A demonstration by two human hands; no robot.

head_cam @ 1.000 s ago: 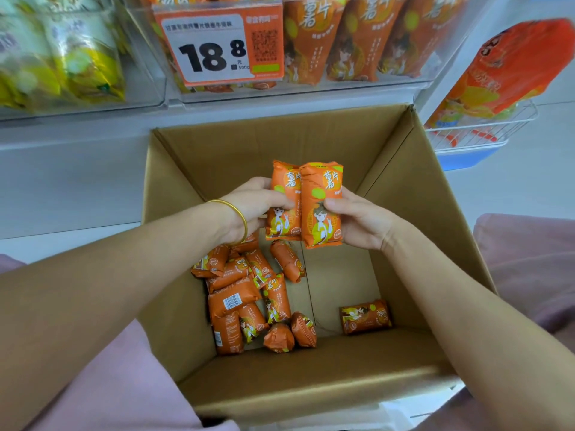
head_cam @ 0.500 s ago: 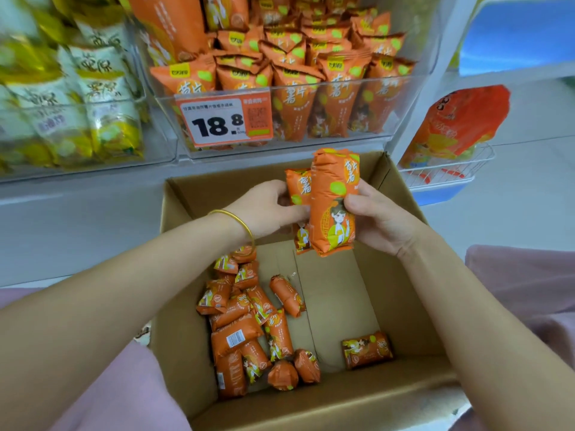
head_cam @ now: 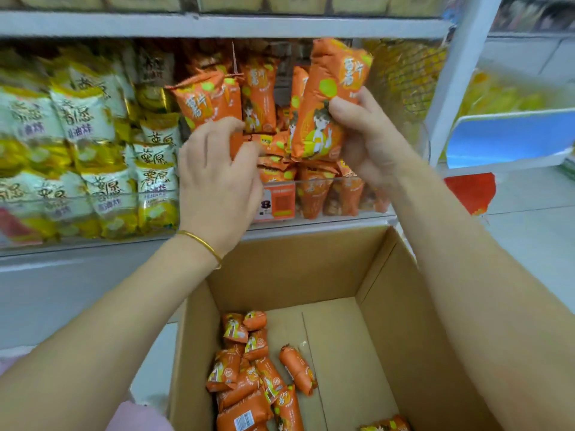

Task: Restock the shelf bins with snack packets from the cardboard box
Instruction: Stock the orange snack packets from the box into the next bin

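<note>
My right hand (head_cam: 364, 135) grips an orange snack packet (head_cam: 329, 98) upright over the clear shelf bin (head_cam: 314, 197) of matching orange packets. My left hand (head_cam: 217, 175) holds another orange packet (head_cam: 205, 101) at the bin's left side, fingers curled round its lower end. Below stands the open cardboard box (head_cam: 404, 306). Several orange packets (head_cam: 255, 377) lie on its floor at the left, and one more packet (head_cam: 385, 426) lies at the bottom edge.
A bin of white and yellow snack packets (head_cam: 77, 157) stands to the left of the orange bin. An orange price tag (head_cam: 277, 200) hangs on the bin front. A white shelf upright (head_cam: 457, 73) and a blue tray (head_cam: 510, 135) are to the right.
Both hands rose out of the box with their packets, up to the orange shelf bin. The two packets, held together before, are now apart. The view tilted up toward the shelf.
</note>
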